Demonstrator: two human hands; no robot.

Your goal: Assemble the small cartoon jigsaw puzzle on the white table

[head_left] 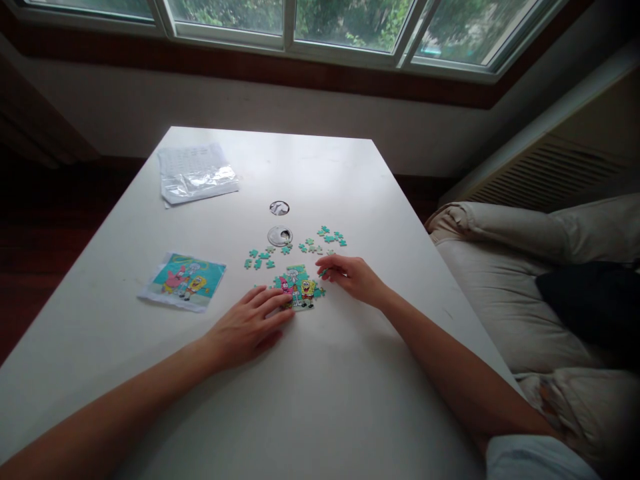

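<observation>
A partly joined jigsaw puzzle (295, 283) with cartoon figures on turquoise lies on the table. My left hand (253, 323) rests flat, fingers stretched out, with its fingertips over the puzzle's lower left edge. Just off the upper right side of the puzzle, my right hand (350, 277) has thumb and fingers pinched together on a small green puzzle piece (324, 273), mostly covered by the fingers. Loose turquoise pieces lie in two groups beyond the puzzle, the left pieces (259, 259) and the right pieces (327, 237).
A picture sheet (187, 281) with the same figures lies to the left on the white table (320, 400). Farther back are a clear plastic bag with paper (197, 175), a round grommet cover (280, 235) and a round hole (279, 208). A sofa (465, 280) stands right.
</observation>
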